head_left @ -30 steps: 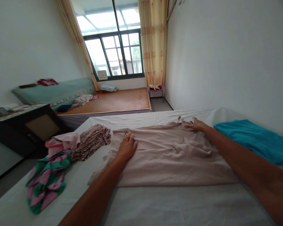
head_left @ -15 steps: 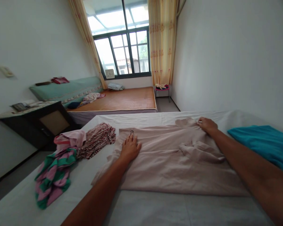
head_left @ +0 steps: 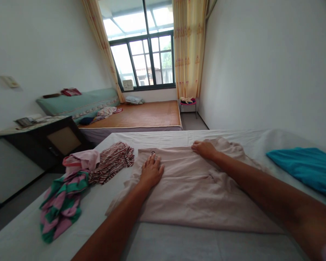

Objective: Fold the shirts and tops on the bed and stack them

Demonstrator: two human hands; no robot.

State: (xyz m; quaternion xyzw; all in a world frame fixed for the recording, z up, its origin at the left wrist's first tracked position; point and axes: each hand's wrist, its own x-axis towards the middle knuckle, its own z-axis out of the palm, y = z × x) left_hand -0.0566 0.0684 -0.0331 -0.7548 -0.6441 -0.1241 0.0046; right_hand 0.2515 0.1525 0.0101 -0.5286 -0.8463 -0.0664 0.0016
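A pale pink garment (head_left: 176, 203), which looks like a shirt, lies spread and partly folded on the white sheet. My left hand (head_left: 152, 172) rests flat on its left part, fingers spread, just below a small dark mark. At the garment's far edge, my right hand (head_left: 203, 149) has its fingers bent together on the fabric, though the fingertips are partly hidden. Fabric is bunched up around the right wrist and to the right of it. Wrinkles run across the garment's middle, between my arms.
Left on the white sheet (head_left: 179, 246) lie a striped garment (head_left: 112, 163), a pale pink cloth (head_left: 83, 159) and a green-and-pink garment (head_left: 62, 210). A folded teal cloth (head_left: 304, 166) is at the right. Beyond stand a bed (head_left: 152, 116) and a dark cabinet (head_left: 49, 145).
My right hand has moved left along the garment's far edge, and the fabric at the upper right is now more bunched. My left hand stays in place.
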